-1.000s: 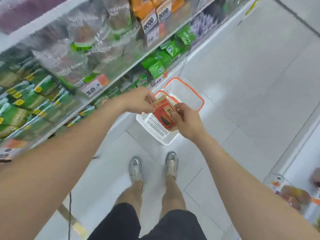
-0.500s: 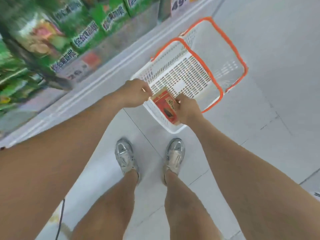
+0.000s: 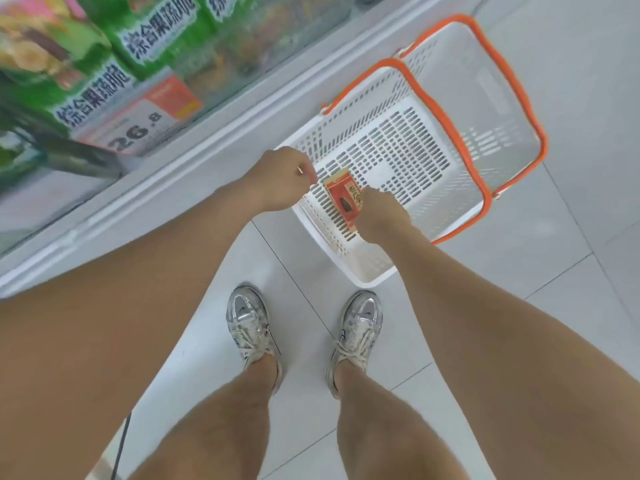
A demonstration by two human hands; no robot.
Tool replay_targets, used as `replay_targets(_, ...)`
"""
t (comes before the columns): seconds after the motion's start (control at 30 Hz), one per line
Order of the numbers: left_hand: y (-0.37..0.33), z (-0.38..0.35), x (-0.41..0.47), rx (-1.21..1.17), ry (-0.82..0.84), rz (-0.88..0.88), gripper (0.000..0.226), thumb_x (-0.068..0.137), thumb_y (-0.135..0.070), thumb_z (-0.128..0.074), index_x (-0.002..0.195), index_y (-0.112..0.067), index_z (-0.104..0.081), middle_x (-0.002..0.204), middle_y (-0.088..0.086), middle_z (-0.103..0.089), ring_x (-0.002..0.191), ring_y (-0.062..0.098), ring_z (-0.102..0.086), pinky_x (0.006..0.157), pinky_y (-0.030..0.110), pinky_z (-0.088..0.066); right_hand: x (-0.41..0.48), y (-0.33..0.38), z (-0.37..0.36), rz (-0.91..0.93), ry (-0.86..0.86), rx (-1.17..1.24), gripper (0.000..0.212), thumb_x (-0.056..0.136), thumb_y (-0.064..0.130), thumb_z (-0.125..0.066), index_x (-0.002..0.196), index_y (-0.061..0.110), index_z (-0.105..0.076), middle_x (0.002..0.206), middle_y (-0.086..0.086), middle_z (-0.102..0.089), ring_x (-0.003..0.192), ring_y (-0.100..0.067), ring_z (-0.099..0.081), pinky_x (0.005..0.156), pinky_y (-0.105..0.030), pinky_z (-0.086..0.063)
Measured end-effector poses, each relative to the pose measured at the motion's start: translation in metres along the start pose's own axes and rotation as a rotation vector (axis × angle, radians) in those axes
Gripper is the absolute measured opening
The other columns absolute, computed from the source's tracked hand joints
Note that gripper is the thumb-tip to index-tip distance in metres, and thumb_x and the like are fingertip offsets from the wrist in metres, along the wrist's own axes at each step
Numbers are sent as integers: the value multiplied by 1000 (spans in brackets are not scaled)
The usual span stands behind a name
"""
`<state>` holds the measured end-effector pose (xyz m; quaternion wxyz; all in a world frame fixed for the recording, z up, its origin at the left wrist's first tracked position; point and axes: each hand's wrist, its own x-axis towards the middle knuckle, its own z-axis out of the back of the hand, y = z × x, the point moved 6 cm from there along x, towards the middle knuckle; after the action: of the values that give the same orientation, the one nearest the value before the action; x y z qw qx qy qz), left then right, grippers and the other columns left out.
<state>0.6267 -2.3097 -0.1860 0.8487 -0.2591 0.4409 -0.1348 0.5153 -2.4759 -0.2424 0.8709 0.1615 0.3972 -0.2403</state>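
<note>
Red packet [image 3: 343, 199] at near edge inside basket [image 3: 367, 270], right hand [image 3: 381, 220] gripping.

The basket [image 3: 367, 277] stands on the floor [image 3: 571, 271], just right of the shelf [image 3: 207, 133]. The packet [image 3: 343, 199] is inside it, at its near left corner, between the left hand [image 3: 280, 181] and the right hand [image 3: 381, 216].

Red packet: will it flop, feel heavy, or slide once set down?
Probably fairly stiff: the red packet shows straight edges while the right hand grips one end. Likely light, being thin. Being flat, it should lie still on the slotted floor of the basket.
</note>
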Motion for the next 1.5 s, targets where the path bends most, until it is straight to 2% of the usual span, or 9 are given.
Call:
replay_targets(0.13, -34, 27, -30, 11, 19, -9, 30, 103, -14, -48, 104, -27, -75, 127, 2, -71, 113, 24, -69, 98, 39, -57, -34, 25, 46, 122, -12, -25, 15, 100, 9, -52, 111, 10, -61, 104, -11, -66, 88, -32, -66, 71, -40, -55)
replay_targets(0.3, -89, 69, -92, 41, 67, -31, 29, 106, -16, -50, 112, -18, -78, 107, -4, -67, 105, 24, -68, 99, 39, -56, -103, 69, 110, 265, 2, -85, 18, 102, 14, -45, 87, 15, -55, 91, -4, -59, 84, -29, -64, 62, -33, -45)
replay_targets(0.5, -170, 150, -199, 137, 86, -4, 30, 104, -17, -53, 108, -1, -77, 103, 14, -75, 95, 36, -72, 88, 46, -59, -233, 106, 219, 353, -34, -128, 11, 93, 12, -51, 92, 22, -56, 88, -4, -62, 97, -34, -68, 77, -35, -52)
replay_targets(0.6, -215, 192, -263, 161, 42, -7, 31, 101, -19, -56, 100, 6, -74, 94, 18, -71, 81, 30, -62, 75, 42, -50, -301, 123, 273, 439, -54, -144, 17, 96, 14, -50, 105, 15, -65, 114, -17, -70, 111, -39, -67, 87, -40, -53)
replay_targets(0.8, -256, 248, -408, 25, -142, 20, 36, 92, -26, -51, 97, 2, -73, 99, 21, -76, 91, 37, -74, 84, 52, -60, -435, 167, 350, 604, -82, -187, 18, 102, 17, -51, 92, 11, -64, 112, -21, -71, 106, -43, -67, 78, -37, -46)
replay_targets(0.93, -245, 276, -498, -39, -314, 47, 31, 96, -22, -50, 85, 0, -69, 85, 20, -72, 74, 29, -62, 70, 42, -52, -518, 205, 367, 739, -130, -233, 19, 100, 15, -52, 85, 13, -63, 106, -21, -72, 99, -42, -68, 71, -36, -41)
replay_targets(1.13, -184, 308, -638, -257, -651, 81, 26, 105, -23, -58, 96, -13, -79, 94, 7, -81, 88, 29, -77, 84, 40, -62, -632, 274, 350, 907, -274, -78, 25, 101, 13, -52, 111, 10, -74, 101, -20, -76, 92, -41, -73, 77, -41, -57)
replay_targets(1.33, -79, 300, -796, -429, -972, 133, 22, 96, -21, -60, 87, -23, -79, 86, 3, -80, 83, 24, -76, 85, 48, -64, -734, 371, 271, 1133, -202, 1, 23, 104, 14, -54, 119, 18, -70, 67, 2, -67, 58, -10, -57, 62, -31, -44)
replay_targets(1.5, 27, 259, -914, -521, -1104, 306, 25, 97, -18, -59, 80, -29, -74, 80, 1, -79, 81, 23, -77, 83, 41, -63, -819, 454, 169, 1261, -101, -43, 21, 101, 13, -56, 115, 19, -71, 63, 1, -66, 58, -14, -58, 54, -18, -37)
